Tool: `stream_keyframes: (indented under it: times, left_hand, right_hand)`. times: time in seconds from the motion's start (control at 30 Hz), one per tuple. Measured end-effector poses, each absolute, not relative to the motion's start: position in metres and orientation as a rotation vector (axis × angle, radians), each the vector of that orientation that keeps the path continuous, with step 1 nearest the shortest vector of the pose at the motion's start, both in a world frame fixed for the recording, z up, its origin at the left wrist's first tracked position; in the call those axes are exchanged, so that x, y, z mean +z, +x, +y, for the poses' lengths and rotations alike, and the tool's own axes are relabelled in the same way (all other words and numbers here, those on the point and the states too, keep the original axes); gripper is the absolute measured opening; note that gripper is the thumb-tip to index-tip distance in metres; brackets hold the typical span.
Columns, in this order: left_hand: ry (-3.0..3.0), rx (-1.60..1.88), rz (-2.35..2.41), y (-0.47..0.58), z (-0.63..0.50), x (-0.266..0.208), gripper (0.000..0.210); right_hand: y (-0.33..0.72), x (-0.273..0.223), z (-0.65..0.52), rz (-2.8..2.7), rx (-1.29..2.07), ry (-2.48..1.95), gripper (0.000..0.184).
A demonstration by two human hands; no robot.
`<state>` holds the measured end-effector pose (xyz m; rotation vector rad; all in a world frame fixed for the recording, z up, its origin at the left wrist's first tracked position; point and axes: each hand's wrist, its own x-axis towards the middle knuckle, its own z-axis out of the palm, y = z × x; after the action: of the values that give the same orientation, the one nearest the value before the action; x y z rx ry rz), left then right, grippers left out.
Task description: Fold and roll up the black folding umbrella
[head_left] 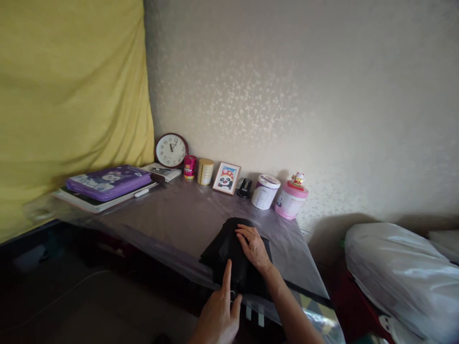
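A black folded umbrella lies near the table's front edge, its loose fabric panels spreading to both sides. Its handle end points toward me, with a small round ring visible there. At that end is my left hand, closed about the handle, with the index finger stretched along the fabric and the thumb beside the ring; its other fingers are hidden. My right hand rests palm down on top of the black fabric, fingers extended and lying over it.
Along the wall stand a clock, a pink can, a yellow can, a framed panda picture, a white tub and a pink tub. A purple case lies left. A plastic-covered bundle sits right.
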<state>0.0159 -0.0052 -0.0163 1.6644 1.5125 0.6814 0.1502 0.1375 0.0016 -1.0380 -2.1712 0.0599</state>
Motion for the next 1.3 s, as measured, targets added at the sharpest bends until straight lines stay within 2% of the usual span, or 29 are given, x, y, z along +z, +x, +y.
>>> stream_keyframes:
  times: [0.2, 0.3, 0.43, 0.53, 0.63, 0.87, 1.1, 1.3]
  left_hand:
    - [1.647, 0.640, 1.517, 0.015, -0.005, -0.017, 0.068]
    - [1.654, 0.654, 1.512, 0.015, -0.005, -0.017, 0.068]
    - [1.662, 0.642, 1.534, 0.016, -0.005, -0.018, 0.066]
    - [1.656, 0.550, 1.591, 0.017, -0.004, -0.019, 0.063]
    - [1.658, 0.572, 1.588, 0.016, -0.005, -0.020, 0.063]
    - [1.620, 0.633, 1.512, 0.012, -0.008, -0.010, 0.066]
    - [1.539, 0.696, 1.465, 0.011, -0.005, -0.011, 0.068]
    - [1.474, 0.741, 1.416, 0.009, -0.005, -0.014, 0.068]
  right_hand:
    - [0.157, 0.002, 0.172, -2.034, -0.133, -1.392, 0.030]
    - [0.148, 0.002, 0.157, -2.056, -0.148, -1.329, 0.030]
    - [0.125, 0.007, 0.115, -2.306, 0.047, -1.109, 0.027]
    - [0.113, 0.016, 0.087, -2.539, 0.338, -0.847, 0.026]
    - [0.118, 0.024, 0.080, -2.441, 0.519, -0.790, 0.028]
    - [0.194, 0.004, 0.120, -1.813, 0.281, -1.359, 0.028]
    - [0.220, -0.023, 0.112, -2.133, 0.149, -1.322, 0.025]
    - [0.223, -0.023, 0.118, -2.086, 0.073, -1.465, 0.029]
